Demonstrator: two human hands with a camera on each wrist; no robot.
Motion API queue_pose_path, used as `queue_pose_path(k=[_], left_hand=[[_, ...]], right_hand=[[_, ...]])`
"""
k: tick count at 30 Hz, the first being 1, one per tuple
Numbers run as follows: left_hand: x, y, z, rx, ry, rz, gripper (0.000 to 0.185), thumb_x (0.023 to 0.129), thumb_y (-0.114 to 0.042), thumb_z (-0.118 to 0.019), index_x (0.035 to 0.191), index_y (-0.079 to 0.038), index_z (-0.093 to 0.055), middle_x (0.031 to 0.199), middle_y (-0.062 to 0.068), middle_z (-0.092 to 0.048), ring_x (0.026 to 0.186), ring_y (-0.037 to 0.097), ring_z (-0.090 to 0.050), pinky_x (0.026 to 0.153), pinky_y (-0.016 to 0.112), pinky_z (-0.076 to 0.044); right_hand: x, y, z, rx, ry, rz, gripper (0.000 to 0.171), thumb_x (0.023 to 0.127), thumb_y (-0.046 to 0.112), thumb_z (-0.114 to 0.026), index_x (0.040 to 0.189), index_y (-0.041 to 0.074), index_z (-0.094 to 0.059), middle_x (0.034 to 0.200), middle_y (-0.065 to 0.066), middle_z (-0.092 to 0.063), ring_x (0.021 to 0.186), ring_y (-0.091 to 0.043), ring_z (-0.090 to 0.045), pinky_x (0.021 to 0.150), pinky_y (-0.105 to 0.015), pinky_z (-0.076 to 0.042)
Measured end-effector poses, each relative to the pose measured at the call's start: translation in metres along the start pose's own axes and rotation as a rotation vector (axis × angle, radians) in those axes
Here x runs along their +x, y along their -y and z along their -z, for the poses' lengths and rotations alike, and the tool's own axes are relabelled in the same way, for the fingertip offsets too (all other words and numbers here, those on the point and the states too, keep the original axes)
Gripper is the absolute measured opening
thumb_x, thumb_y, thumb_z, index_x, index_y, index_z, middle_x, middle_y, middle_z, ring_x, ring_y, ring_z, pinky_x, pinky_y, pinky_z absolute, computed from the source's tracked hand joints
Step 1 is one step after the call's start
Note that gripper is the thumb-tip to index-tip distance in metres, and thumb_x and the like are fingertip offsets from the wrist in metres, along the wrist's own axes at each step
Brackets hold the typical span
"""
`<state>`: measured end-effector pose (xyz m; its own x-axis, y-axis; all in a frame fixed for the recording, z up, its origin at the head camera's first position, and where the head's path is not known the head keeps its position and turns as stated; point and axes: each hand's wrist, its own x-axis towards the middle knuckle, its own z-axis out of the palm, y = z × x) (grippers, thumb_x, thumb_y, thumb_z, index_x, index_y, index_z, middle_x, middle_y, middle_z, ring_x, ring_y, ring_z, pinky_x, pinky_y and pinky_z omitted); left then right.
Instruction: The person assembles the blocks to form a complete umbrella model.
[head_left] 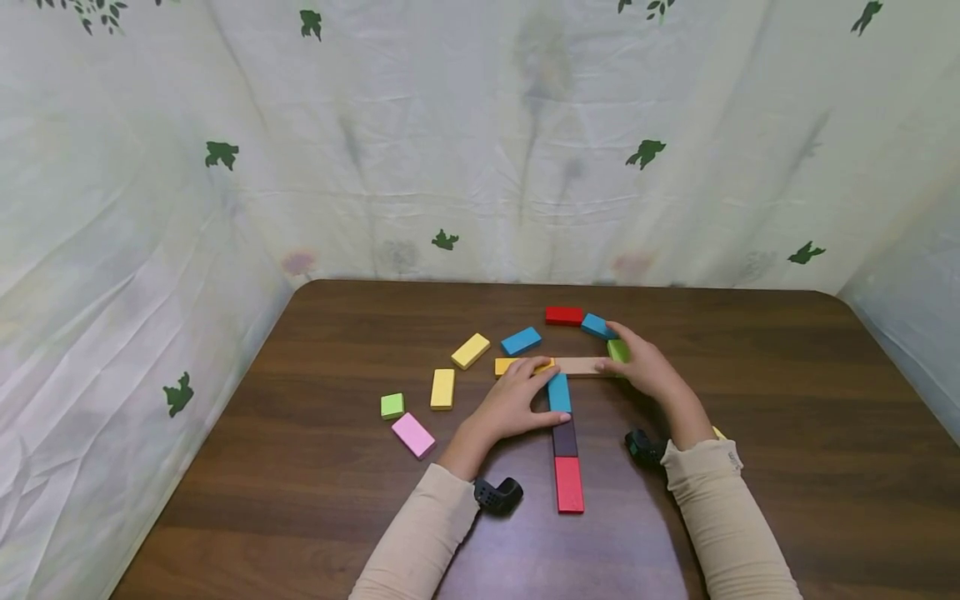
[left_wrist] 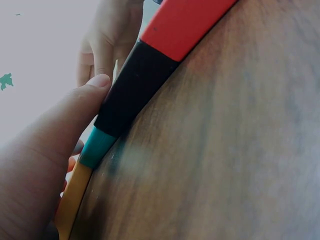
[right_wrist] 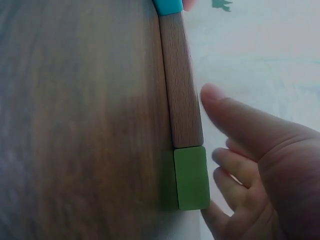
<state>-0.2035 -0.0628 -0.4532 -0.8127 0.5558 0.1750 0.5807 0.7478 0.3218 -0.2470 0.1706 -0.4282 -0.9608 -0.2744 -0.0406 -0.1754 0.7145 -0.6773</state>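
Observation:
My left hand [head_left: 513,404] rests over an orange-yellow block [head_left: 506,367], fingers lightly spread. Its thumb tip touches the black block [left_wrist: 137,87] near the blue block [head_left: 559,393]. A red block [head_left: 569,485] continues that column toward me. From the column's top a plain wood block [head_left: 580,367] runs right to a green block [right_wrist: 191,178]. Beside these two is my right hand [head_left: 651,367], its thumb by the wood block and its fingers loosely bent beyond the green one. Its index fingertip lies at a blue block [head_left: 597,326] behind.
A red block [head_left: 564,316] and another blue block [head_left: 521,341] lie at the back. Leftward are two yellow blocks [head_left: 471,352], a small green block [head_left: 392,406] and a pink block [head_left: 413,436]. A yellow block partly shows behind the right wrist. White patterned cloth hangs behind the brown table [head_left: 825,467].

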Motion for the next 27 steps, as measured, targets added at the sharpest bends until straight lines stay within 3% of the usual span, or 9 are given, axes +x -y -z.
queue_pose_path(k=[18,27], left_hand=[[0.004,-0.004,0.009,0.028,0.007,0.012,0.073,0.068,-0.068,-0.037,0.124,-0.021,-0.038,0.123,-0.003,-0.032,0.112,0.012,-0.025,0.087,0.033,-0.031],[-0.003,0.001,0.026,0.022,-0.023,0.002,0.074,0.07,-0.063,-0.039,0.126,-0.015,-0.035,0.123,-0.001,-0.033,0.113,0.015,-0.027,0.089,0.031,-0.029]], right_hand=[[0.001,-0.003,0.0,-0.002,0.051,-0.008,0.072,0.075,0.04,-0.055,0.132,0.016,-0.019,0.131,-0.012,-0.025,0.114,-0.031,-0.027,0.088,-0.048,-0.023],[0.0,-0.002,-0.001,0.0,0.049,-0.009,0.075,0.073,0.044,-0.055,0.132,0.016,-0.019,0.131,-0.012,-0.024,0.114,-0.031,-0.026,0.088,-0.048,-0.023]])
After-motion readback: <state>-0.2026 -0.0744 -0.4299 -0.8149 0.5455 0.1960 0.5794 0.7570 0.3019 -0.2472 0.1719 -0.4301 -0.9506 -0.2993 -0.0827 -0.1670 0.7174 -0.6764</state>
